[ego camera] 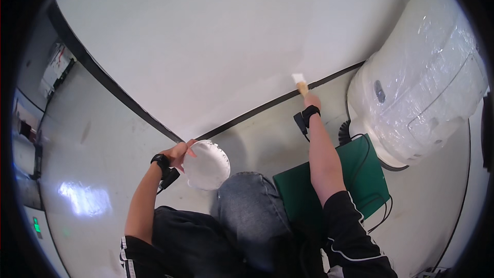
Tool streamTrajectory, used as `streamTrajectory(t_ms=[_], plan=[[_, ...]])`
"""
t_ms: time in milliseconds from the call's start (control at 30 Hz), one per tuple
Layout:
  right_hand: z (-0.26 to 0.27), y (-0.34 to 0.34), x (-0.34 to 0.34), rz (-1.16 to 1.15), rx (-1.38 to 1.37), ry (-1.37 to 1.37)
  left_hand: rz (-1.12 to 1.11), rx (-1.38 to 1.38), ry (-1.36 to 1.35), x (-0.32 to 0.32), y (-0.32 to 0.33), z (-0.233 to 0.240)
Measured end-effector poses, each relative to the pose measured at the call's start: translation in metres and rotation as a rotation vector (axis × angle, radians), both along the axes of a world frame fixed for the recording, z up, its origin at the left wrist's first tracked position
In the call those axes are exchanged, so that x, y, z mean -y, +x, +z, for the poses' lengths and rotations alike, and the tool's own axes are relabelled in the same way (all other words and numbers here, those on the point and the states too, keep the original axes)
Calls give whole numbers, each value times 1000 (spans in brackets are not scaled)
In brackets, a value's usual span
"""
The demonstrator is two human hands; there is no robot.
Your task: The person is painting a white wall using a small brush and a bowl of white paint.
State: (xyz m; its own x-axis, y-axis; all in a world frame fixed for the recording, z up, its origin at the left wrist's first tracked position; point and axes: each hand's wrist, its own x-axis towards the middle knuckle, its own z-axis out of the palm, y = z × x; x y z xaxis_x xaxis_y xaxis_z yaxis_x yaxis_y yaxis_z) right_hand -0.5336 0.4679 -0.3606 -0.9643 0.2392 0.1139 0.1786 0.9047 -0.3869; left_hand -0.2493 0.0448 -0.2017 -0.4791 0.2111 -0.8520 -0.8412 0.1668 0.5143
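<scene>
My left hand grips the rim of a round white container, whose edge is crusted and uneven; its inside looks whitish. In my right hand is a paintbrush with a light wooden handle and white bristles. The brush head lies against or just before the lower part of a white wall, a little above the black baseboard; whether it touches cannot be told. Both wrists wear black bands with small black devices.
A large white machine wrapped in clear plastic film stands at the right. Beside my right arm lies a green box or board with black cables. The wall's corner juts out near my left hand. Grey floor extends to the left, with objects along the far wall.
</scene>
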Motion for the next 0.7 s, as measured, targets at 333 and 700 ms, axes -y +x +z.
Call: streamTrajectory(t_ms=[333,700], plan=[[103,21,57,141,-335,-1394,-16,25,-45,16,-2,-11],[-2,-12,9,117,145,-234,-81,-30,-1,7,0,-8]])
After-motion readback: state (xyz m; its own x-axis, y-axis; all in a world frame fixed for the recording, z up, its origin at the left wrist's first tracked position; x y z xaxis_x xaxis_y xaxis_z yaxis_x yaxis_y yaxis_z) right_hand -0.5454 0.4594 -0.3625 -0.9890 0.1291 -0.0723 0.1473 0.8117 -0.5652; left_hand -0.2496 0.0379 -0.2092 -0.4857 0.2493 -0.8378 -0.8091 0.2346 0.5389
